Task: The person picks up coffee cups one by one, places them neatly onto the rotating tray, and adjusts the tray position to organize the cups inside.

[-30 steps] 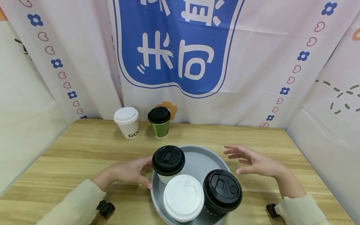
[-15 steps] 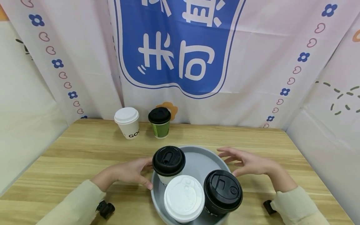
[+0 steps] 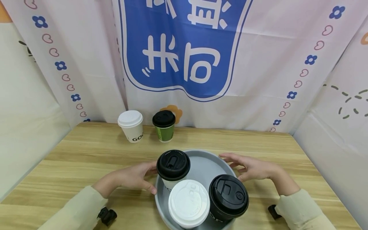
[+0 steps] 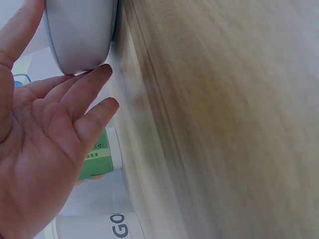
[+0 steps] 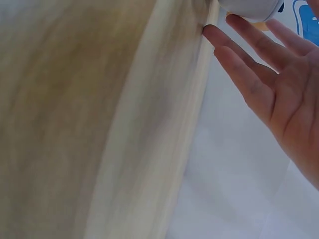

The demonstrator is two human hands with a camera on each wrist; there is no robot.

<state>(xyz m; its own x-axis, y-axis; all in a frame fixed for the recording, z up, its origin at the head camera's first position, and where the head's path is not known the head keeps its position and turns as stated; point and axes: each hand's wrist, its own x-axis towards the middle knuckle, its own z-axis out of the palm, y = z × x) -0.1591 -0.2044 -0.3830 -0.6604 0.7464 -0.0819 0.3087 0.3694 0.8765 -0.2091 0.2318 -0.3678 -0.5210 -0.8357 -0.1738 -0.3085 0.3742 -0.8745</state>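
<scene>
A round grey tray point(image 3: 201, 163) on the wooden table bears a black-lidded white cup point(image 3: 173, 165), a white-lidded cup point(image 3: 188, 203) and a larger black cup point(image 3: 228, 196). At the tray's left side, the left hand point(image 3: 130, 179) rests its spread fingers and thumb against the rim; in the left wrist view its fingertips touch the tray's outer wall point(image 4: 82, 37). On the opposite side the right hand point(image 3: 254, 167) is at the rim with fingers extended. The right wrist view shows that hand point(image 5: 284, 84) with fingertips at the tray's edge point(image 5: 251, 9).
Behind the tray, toward the table's back edge, stand a white cup point(image 3: 130, 126) with a white lid and a small green cup point(image 3: 164, 126) with a black lid. A printed curtain point(image 3: 258, 80) hangs behind the table point(image 3: 86, 153).
The right hand has moved left from beside the tray to its right rim. The left hand stays at the left rim, and the tray and cups stand as before.
</scene>
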